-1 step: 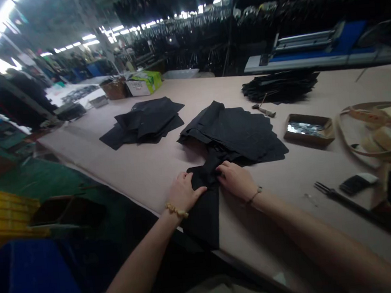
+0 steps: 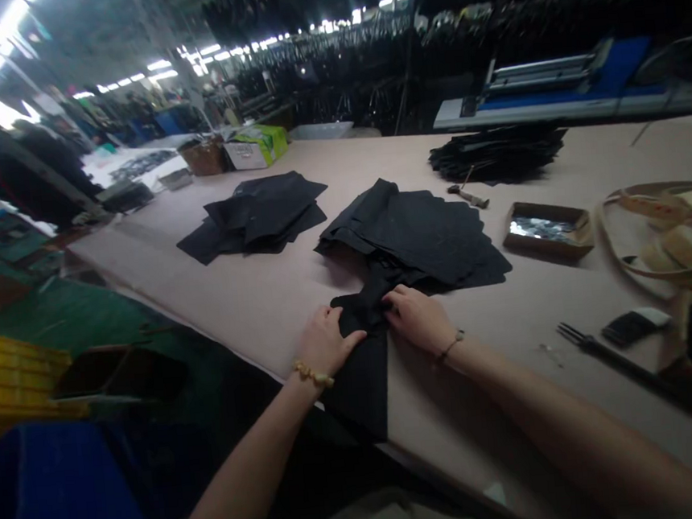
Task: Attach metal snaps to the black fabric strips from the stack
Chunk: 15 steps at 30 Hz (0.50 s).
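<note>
A black fabric piece (image 2: 360,379) lies lengthwise at the table's front edge, its near end reaching over the edge. My left hand (image 2: 322,341) grips its left side, thumb stretched across the top and fingers at the border. On the opposite side my right hand (image 2: 417,316) pinches the fabric's right edge, fingertips partly hidden in the dark folds. A narrower black strip (image 2: 374,288) lies folded at the far end, between both hands. Just beyond it, a fanned stack of black pieces (image 2: 428,232) rests on the table, one piece curled up at its left.
Another black stack (image 2: 263,214) lies left, a taller pile (image 2: 497,153) at the back. To the right are a hammer (image 2: 469,195), a small box of metal parts (image 2: 546,230), a round tray with tape rolls (image 2: 667,227) and a dark forked tool (image 2: 615,357). A yellow crate (image 2: 17,381) stands below left.
</note>
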Available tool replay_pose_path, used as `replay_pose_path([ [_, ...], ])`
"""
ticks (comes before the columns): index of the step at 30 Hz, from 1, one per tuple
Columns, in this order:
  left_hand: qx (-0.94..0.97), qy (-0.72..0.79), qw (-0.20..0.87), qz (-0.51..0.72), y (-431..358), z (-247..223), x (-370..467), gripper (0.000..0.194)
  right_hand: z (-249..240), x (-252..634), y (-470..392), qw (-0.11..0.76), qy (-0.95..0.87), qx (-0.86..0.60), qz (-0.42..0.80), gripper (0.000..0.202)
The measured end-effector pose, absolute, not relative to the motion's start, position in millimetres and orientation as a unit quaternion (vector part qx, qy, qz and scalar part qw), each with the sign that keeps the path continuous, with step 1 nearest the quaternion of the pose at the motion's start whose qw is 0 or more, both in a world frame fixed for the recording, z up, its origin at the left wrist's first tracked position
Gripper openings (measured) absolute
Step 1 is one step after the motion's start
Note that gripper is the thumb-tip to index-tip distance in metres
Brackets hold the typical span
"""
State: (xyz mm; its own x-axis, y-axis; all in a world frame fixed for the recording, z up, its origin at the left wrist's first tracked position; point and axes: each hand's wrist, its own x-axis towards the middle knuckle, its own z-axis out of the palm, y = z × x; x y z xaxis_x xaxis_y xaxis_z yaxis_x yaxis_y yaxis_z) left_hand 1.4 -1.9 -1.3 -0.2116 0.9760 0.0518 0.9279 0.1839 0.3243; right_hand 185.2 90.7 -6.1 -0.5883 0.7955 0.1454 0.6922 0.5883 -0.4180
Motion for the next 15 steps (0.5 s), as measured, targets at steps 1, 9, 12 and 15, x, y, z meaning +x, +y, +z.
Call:
replay_pose_path([
  [1,0.618,0.767,0.092,0.143,-2.2,-2.0,2.0,0.054,-7.2,187.5,92.8,0.169,-0.874,-0.425,0.162,0.017],
  [9,0.62,0.74,0.222,0.137,18.4,15.3,-13.6,0.04,-18.6,204.6,103.9,0.23,-0.848,-0.443,0.181,0.018],
  [12,0.635,0.718,0.25,0.137,30.9,45.0,-41.3,0.027,-20.8,201.7,100.5,0.233,-0.856,-0.427,0.175,0.019],
  [15,0.632,0.732,0.213,0.136,45.9,93.3,-78.3,0.027,-21.2,193.5,95.5,0.227,-0.875,-0.394,0.167,0.025],
])
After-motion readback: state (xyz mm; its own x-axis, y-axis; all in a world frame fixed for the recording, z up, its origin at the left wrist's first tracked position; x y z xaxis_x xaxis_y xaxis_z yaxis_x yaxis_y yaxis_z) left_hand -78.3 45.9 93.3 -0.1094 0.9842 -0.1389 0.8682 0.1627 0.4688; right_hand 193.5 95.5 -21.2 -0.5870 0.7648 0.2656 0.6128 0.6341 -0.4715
